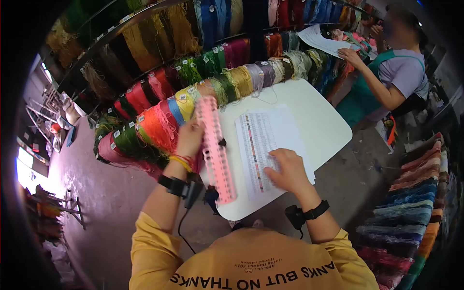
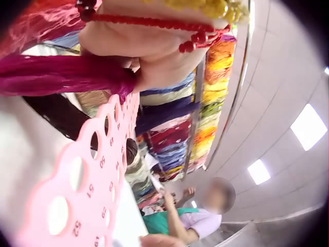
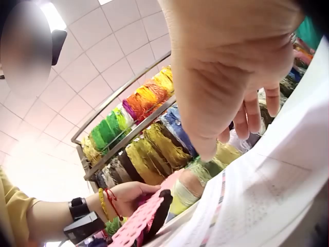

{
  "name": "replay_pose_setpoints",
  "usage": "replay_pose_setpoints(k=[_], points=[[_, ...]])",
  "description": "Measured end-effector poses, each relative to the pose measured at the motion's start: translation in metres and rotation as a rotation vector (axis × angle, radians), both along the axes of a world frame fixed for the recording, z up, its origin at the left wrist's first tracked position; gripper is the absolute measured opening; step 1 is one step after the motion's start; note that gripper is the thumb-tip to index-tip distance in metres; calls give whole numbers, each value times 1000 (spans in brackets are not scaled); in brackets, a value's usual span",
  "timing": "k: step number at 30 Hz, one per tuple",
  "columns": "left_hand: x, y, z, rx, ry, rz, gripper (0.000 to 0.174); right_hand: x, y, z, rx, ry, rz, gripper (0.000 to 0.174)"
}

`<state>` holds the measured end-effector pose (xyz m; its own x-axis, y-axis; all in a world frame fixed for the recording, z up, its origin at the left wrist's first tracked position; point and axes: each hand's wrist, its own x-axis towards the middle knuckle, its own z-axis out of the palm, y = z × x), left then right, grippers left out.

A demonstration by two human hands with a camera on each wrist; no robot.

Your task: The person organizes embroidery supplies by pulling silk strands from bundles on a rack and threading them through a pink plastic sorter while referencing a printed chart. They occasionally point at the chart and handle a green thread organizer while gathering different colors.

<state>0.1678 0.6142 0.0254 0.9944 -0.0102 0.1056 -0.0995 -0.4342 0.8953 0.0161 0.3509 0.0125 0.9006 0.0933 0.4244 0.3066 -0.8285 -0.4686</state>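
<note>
- Pink strip (image 1: 215, 147): flat, smooth and stiff-looking, with scalloped edges and rounded holes (printed numbers such as 50, 51 and 52 sit beside them).
- Magenta skein (image 2: 59, 77): glossy, fine strands, gathered into a tight bunch at the strip's edge; a dark bundle of thread (image 2: 57, 117) hangs near it.
- Left hand (image 1: 191, 137): wrist bent, fingers curled at the strip's upper part; its grip is closed on the strip, the exact finger contact hidden.
- Right hand (image 1: 291, 169): palm down over the printed sheet (image 1: 251, 179), thumb apart; its grip is loose and holds nothing. Whether it touches paper, I cannot tell.
- The strip slants over the left side of the white table (image 1: 328, 121), beside the sheet.
</note>
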Motion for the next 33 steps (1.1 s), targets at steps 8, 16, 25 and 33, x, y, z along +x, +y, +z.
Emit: replay_pose_setpoints(k=[8, 16, 25, 33], points=[[43, -60, 189, -420, -165, -287, 13, -6, -2, -19, 191, 118, 98, 41], [34, -102, 359, -734, -37, -329, 24, -26, -69, -12, -189, 222, -686, 58], [97, -170, 363, -793, -46, -443, 13, -70, -65, -56, 595, 229, -674, 44], [11, -236, 365, -879, -51, -810, 15, -145, -159, -37, 1098, -10, -910, 22]])
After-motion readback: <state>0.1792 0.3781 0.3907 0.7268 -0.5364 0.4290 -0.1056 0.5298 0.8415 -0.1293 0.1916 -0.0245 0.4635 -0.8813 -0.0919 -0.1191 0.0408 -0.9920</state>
